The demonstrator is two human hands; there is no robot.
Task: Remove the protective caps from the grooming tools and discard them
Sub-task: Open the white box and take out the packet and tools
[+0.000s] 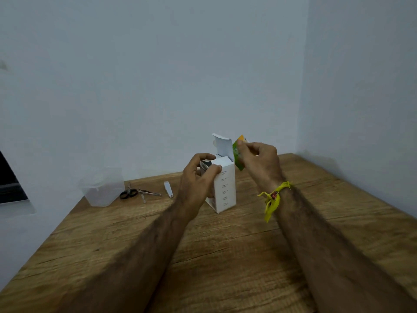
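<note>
A white cardboard box [224, 188] stands upright on the wooden table [158, 233] with its top flap open. My left hand [196, 177] grips the box near its top edge. Just right of the flap, my right hand [257, 161] pinches a small green and orange packet [237, 154] level with the box's open top. Left of the box lie small black-handled scissors [128, 192], a metal clipper-like tool [149, 192] and a small white tool [168, 189]. Caps on them are too small to make out.
A clear plastic container [102, 188] stands at the table's back left, near the wall. Walls close the table at the back and right. A yellow thread is tied on my right wrist [274, 197].
</note>
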